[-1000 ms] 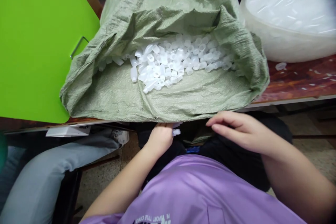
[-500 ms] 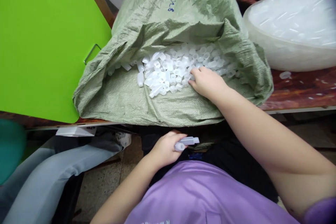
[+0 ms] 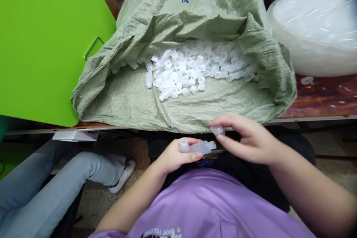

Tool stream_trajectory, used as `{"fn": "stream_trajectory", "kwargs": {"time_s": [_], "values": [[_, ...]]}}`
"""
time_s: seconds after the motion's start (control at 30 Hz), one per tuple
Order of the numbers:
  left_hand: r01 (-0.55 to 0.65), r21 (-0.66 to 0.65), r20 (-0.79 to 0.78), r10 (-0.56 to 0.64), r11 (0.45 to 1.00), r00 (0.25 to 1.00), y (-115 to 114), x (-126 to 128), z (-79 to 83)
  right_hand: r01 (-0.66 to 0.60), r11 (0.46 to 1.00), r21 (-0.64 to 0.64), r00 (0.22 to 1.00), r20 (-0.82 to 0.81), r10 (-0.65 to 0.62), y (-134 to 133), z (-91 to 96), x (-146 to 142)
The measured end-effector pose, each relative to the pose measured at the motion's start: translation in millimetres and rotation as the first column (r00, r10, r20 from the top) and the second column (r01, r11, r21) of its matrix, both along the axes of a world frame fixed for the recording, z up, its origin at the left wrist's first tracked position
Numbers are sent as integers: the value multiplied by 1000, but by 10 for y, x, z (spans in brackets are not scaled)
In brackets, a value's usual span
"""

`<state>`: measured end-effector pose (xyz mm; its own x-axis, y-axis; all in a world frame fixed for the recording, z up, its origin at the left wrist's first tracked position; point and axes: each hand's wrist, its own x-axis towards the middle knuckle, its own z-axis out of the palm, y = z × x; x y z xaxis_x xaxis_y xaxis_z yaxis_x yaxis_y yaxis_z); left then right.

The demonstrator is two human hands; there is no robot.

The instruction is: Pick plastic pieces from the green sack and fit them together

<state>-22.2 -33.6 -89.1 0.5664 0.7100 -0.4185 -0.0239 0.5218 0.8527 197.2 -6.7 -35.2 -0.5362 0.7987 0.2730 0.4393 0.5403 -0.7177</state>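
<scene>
My left hand (image 3: pixel 177 156) is closed around small translucent plastic bottles, of which two show. One bottle (image 3: pixel 202 147) points its neck to the right; the mouth of another bottle (image 3: pixel 184 145) faces up beside my fingers. My right hand (image 3: pixel 245 137) pinches a small clear plastic piece (image 3: pixel 218 130) between thumb and fingertips, just right of and above the bottles; its exact kind is blurred. Beyond both hands, an open green woven sack (image 3: pixel 125 104) lies on its side with a heap of similar translucent plastic bottles (image 3: pixel 181 70) in its mouth.
At the right stands a white tub (image 3: pixel 304 57) heaped with clear plastic pieces. A loose ring-like piece (image 3: pixel 307 80) lies on the red table (image 3: pixel 329 96). A bright green panel (image 3: pixel 50 44) with a metal handle is at the left. Another person's jeans-clad leg (image 3: pixel 78 174) shows below.
My right hand has come back from the heap in the sack toward my left hand, now with a plastic piece in its fingers. The bottles in my left hand have turned slightly.
</scene>
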Motion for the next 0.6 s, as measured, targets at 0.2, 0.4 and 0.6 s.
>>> {"fn": "stream_trajectory", "kwargs": {"time_s": [0.2, 0.4, 0.6], "values": [[65, -124, 128, -48, 990, 991, 32, 93, -12, 44, 980, -192, 986, -148, -74, -407, -351, 44], [272, -440, 393, -89, 856, 915, 48, 129, -198, -103, 948, -303, 932, -362, -15, -464, -494, 130], [325, -412, 207, -260, 851, 943, 138, 29, -178, -251, 950, -187, 966, -115, 233, -455, -377, 190]]}}
